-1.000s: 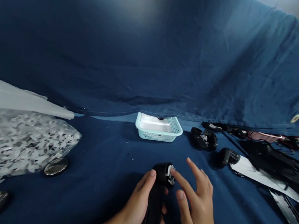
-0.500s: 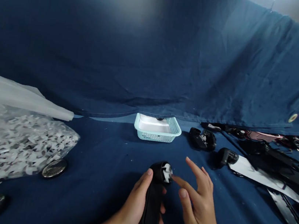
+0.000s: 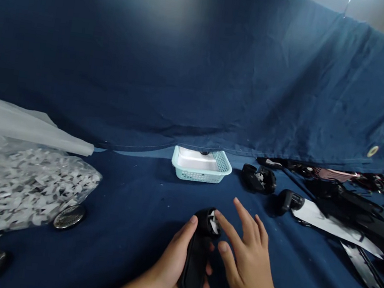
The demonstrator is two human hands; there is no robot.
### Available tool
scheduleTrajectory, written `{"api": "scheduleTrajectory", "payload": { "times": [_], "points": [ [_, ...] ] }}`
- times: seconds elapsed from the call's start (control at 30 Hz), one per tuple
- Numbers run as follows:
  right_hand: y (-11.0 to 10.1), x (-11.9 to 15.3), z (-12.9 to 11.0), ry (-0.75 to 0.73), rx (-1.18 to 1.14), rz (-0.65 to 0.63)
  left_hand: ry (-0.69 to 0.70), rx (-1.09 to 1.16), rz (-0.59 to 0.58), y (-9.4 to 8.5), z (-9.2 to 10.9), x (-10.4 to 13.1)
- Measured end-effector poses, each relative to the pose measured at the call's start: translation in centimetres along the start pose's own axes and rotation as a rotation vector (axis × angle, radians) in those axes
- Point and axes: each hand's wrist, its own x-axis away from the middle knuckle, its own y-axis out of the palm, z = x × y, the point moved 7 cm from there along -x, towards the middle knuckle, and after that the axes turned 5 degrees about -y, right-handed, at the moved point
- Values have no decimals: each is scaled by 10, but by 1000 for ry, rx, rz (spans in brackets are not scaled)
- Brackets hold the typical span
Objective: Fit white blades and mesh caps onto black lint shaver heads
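Observation:
My left hand (image 3: 176,256) is wrapped round a black plastic housing (image 3: 197,259) with a long flat handle and a round head, thumb along its left side. Inside the open round end of the head sits a white plastic piece (image 3: 214,222) with pointed edges. The index fingertip of my right hand (image 3: 247,256) rests at the rim of that opening, against or just over the white piece. Its other fingers are spread and hold nothing.
A bag of small white pieces (image 3: 39,184) lies at left, beside a round dark disc (image 3: 69,217). A light blue basket (image 3: 200,176) stands ahead. Black shells (image 3: 259,178) and long white-and-black parts (image 3: 338,224) are at right. A blue cloth (image 3: 188,67) hangs behind.
My right hand has shifted left and slightly up, its index finger now at the upper part of the opening. My left hand keeps its hold on the black housing.

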Motion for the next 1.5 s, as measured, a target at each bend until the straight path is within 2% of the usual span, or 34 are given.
{"api": "scheduleTrajectory", "payload": {
  "times": [0.13,0.33,0.43,0.7,0.83,1.07,1.27,1.5],
  "points": [
    [-1,2,4,30,-11,21,-41,65,-37,1,1,-1],
    [0,5,-8,-79,-142,3,-33,226,-61,1,4,-1],
    [1,5,-11,-86,-183,9,-39,182,-63,2,2,0],
    [6,6,2,88,-277,20,-70,11,-50,4,-1,2],
    [6,6,2,85,-249,21,-59,-41,-6,1,-2,1],
    [-6,-1,14,33,5,82,-68,-6,-24,2,-3,3],
    [-5,0,17,2,-66,89,-81,112,-70,3,1,0],
    [0,0,11,-34,-123,28,-79,82,-72,1,-1,-1]
  ]
}}
